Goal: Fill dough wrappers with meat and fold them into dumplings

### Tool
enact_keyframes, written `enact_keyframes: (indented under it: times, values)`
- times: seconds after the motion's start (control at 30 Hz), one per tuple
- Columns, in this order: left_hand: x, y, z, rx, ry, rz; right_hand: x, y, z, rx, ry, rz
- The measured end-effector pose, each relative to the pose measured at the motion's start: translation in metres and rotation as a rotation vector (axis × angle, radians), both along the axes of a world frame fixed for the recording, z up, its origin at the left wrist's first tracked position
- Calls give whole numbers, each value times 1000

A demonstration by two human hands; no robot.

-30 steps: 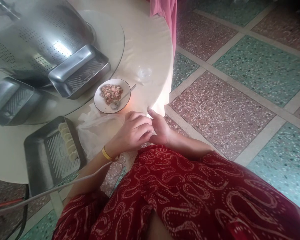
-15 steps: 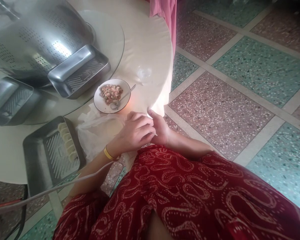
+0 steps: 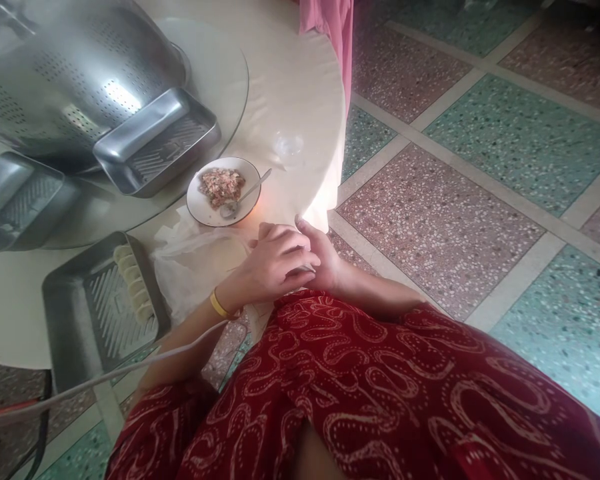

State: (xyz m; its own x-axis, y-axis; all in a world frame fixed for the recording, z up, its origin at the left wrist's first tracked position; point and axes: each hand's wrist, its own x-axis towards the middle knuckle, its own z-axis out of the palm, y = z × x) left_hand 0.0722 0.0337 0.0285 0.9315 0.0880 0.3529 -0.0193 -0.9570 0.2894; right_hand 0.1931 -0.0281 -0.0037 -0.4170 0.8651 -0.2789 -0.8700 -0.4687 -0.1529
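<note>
My left hand, with a yellow band on its wrist, curls its fingers over my right palm. My right hand is cupped against it from the other side, thumb raised. Between them a thin pale edge of a dumpling shows; the rest is hidden by my fingers. Just beyond my hands, a white bowl with a dark rim holds minced filling and a metal spoon. To the left, a row of finished dumplings lies along one side of a metal tray.
A clear plastic bag lies between bowl and tray. Two more metal trays, one nearer and one at far left, lean near a large perforated steel pot. A cable crosses my left forearm. The round table's edge curves nearby.
My left fingers have shifted slightly to the right over my right palm. The view has moved a little; bowl, trays and dumplings stay in place.
</note>
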Motion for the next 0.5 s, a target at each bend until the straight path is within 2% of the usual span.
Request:
enact_keyframes:
  times: [0.17,0.33,0.5]
  values:
    - [-11,3,5,4,-143,73,3,-2,3,-27,78,-50]
    - [-19,2,2,105,-153,111,3,-3,2,31,174,-54]
    - [-19,0,-3,128,-150,113,4,-4,-1,19,178,-52]
